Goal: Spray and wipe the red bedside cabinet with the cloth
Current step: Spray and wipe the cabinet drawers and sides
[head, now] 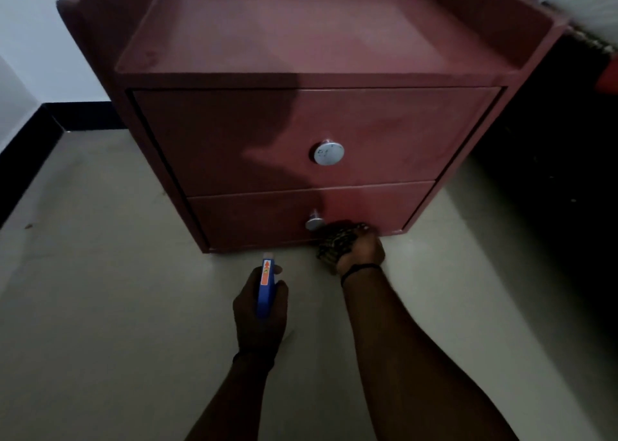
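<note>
Red bedside cabinet (pixel 301 32) stood on the pale floor (pixel 100 273), filling the upper centre of the frame, front face toward the camera.

Containers: two drawers, upper drawer (pixel 401 129) and lower drawer (pixel 374 206), both pushed in, contents hidden. Each carried one round silver knob: upper knob (pixel 328 153) and lower knob (pixel 313 222). Cabinet top was recessed, with a raised rim along its left, back and right sides and a flat front edge.

Hands: right hand (pixel 363 251), lower centre, had its fingers curled round a dark patterned cloth (pixel 336 243) and pressed it to the bottom edge of the lower drawer, just right of the lower knob. A dark band circled that wrist. Left hand (pixel 261 310), just left of the right one and nearer the camera, gripped a blue spray bottle (pixel 266 287), nozzle toward the cabinet base and apart from it.

Edges and room: open floor lay left of the cabinet up to a black skirting (pixel 33 139) under a white wall (pixel 33 39). A dark piece of furniture (pixel 551 139) stood close by the cabinet's right side.

Labels: an orange label with an arrow-like mark ran along the bottle top; its text was not legible.
</note>
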Demonstrator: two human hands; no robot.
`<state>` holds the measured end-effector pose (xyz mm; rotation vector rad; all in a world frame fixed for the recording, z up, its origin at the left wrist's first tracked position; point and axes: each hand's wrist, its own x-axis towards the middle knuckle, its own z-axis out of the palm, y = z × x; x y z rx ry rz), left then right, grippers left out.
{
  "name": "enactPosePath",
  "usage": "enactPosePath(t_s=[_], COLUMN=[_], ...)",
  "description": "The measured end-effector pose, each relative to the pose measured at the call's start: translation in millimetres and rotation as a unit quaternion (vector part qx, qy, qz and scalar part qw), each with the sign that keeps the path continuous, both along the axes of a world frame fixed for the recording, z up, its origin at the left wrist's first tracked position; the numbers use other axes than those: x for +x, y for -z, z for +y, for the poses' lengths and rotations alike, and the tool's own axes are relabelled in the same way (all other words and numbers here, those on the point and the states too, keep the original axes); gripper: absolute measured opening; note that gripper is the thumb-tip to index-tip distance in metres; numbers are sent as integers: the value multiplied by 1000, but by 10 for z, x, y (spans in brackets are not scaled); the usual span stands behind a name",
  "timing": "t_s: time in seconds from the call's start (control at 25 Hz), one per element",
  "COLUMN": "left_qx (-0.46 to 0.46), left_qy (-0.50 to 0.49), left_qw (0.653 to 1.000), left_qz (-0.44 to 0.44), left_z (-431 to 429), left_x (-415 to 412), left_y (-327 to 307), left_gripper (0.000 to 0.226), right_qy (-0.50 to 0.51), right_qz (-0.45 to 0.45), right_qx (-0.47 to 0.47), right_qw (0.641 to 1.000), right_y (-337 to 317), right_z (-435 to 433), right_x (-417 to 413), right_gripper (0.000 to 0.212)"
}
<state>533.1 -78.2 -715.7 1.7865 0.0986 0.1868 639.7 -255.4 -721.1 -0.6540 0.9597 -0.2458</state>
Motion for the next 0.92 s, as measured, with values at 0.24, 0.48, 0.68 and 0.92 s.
enactPosePath(t_s=[0.24, 0.48, 0.68, 0.92], left_qx=[12, 8, 14, 17], left_qy=[50, 59, 87, 88], left_qw=[999, 998, 995, 996], left_qz=[-10, -35, -40, -31], left_z=[-189, -406, -611, -640], left_x=[3, 37, 36, 56], left_y=[15, 31, 51, 100], left_gripper=[51, 20, 20, 25], right_qy=[103, 75, 58, 28], right_qz=[-24, -31, -21, -39], right_qx=[-30, -65, -77, -228], right_qw=[994, 995, 995, 972], right_y=[121, 77, -8, -138], right_z=[-633, -708, -741, -618], right_x=[-20, -58, -10, -30], right_gripper=[25, 20, 26, 47])
